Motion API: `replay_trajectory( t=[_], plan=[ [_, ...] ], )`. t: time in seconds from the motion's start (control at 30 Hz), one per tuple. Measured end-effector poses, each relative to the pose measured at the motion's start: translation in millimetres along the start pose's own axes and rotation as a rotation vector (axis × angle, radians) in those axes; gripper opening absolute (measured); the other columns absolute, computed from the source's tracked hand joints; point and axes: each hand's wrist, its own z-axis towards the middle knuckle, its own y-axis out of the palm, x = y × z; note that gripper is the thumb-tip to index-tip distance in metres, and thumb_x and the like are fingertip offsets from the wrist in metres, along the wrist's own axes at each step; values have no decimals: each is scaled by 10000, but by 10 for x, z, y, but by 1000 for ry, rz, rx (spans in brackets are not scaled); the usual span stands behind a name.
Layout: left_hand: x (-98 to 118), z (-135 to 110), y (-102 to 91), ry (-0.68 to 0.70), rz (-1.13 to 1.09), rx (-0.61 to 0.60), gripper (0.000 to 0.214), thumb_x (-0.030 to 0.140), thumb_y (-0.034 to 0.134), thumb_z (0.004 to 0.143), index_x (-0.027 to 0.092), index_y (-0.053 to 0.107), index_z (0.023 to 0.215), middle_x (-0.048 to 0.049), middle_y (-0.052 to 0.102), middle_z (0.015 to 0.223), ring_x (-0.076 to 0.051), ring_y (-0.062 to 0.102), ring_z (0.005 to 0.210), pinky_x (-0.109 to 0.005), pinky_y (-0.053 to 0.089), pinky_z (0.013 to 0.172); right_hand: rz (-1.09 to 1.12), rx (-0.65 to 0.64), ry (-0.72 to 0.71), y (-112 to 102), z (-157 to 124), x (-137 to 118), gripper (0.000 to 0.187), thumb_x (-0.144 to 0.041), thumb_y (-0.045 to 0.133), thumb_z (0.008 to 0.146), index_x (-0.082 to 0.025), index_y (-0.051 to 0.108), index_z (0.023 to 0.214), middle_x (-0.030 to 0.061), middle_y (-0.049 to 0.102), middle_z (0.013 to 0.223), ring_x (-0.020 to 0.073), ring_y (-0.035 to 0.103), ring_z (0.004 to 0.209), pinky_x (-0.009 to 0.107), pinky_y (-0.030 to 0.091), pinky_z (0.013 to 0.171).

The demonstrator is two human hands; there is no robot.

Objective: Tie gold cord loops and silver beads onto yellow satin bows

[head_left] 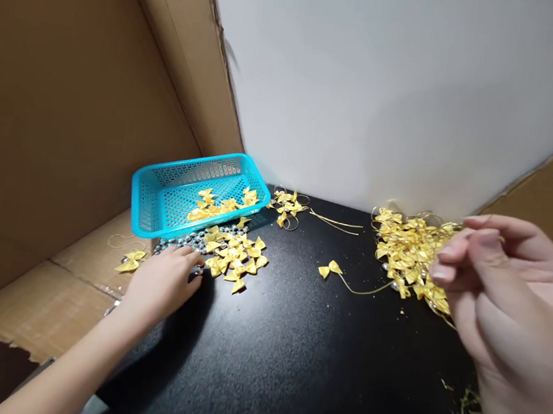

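Observation:
My left hand (169, 281) reaches down to the small silvery beads (181, 241) in front of the basket. Its thumb and forefinger are apart, beside a heap of yellow bows (234, 259); the other fingertips are partly hidden. My right hand (510, 309) is raised over the right side, its thumb and fingers pinched together. A single yellow bow (332, 269) lies on the black table, and its thin yellow cord (364, 293) runs right towards those pinched fingertips. The cord's far end is hard to see. Behind my right hand lies a pile of yellow bows with cords and beads (397, 249).
A turquoise basket (193, 230) holds several bows at the back left. Looped bows (287, 203) and loose cords (337, 223) lie near the white back wall. Cardboard (57, 304) with another bow (131, 261) is at left. Cord scraps (466, 411) lie at front right.

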Motion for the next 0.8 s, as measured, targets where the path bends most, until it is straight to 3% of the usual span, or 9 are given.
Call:
replay_trajectory(
  t=[0.1, 0.27, 0.4, 0.47, 0.6, 0.7, 0.8],
  plan=[
    [-167, -99, 79, -80, -62, -63, 298, 371, 499, 859, 196, 730, 929, -111, 733, 1023, -313, 679, 936, -373, 509, 765, 16, -65, 67, 66, -29, 68, 32, -266, 720, 841, -252, 708, 815, -26, 605, 605, 76, 574, 500, 161, 493, 453],
    [-163, -109, 166, -155, -170, 2, 352, 436, 490, 853, 211, 756, 898, -102, 747, 1045, -321, 696, 922, -352, 504, 715, -80, -250, 208, 119, -94, 211, 96, -318, 724, 827, -233, 683, 845, -35, 622, 635, 85, 598, 536, 181, 532, 513],
    [-67, -89, 73, -164, -527, 78, 306, 478, 618, 780, 214, 765, 825, -90, 769, 904, -291, 692, 793, -342, 494, 693, -176, -410, 309, 192, -187, 302, 97, -300, 683, 846, -206, 674, 867, -5, 671, 697, 100, 646, 622, 203, 559, 600],
    [120, -63, -40, -196, -900, 89, 345, 524, 681, 738, 218, 770, 872, -81, 773, 864, -257, 679, 732, -325, 503, 666, -202, -475, 324, 269, -260, 328, 79, -277, 657, 851, -198, 661, 860, 2, 677, 697, 110, 652, 638, 217, 554, 603],
    [739, 50, -291, -84, -1559, -59, 358, 476, 823, 617, 218, 795, 863, -79, 780, 869, -190, 650, 687, -284, 513, 651, -310, -542, 225, 401, -410, 305, 37, -231, 600, 869, -200, 619, 871, -7, 672, 682, 123, 659, 640, 250, 539, 628],
    [1160, 145, -420, 23, -1814, -98, 341, 439, 862, 599, 231, 808, 863, -53, 760, 789, -127, 579, 612, -252, 492, 633, -391, -546, 102, 404, -454, 228, 31, -181, 573, 869, -207, 579, 854, -18, 666, 681, 123, 652, 626, 254, 522, 625],
    [1396, 217, -491, 77, -1950, -123, 349, 446, 878, 583, 237, 813, 855, -37, 732, 727, -104, 527, 589, -240, 466, 615, -381, -545, 38, 349, -429, 150, 81, -146, 546, 873, -214, 548, 829, -21, 665, 703, 117, 653, 640, 237, 512, 611]
  ],
)
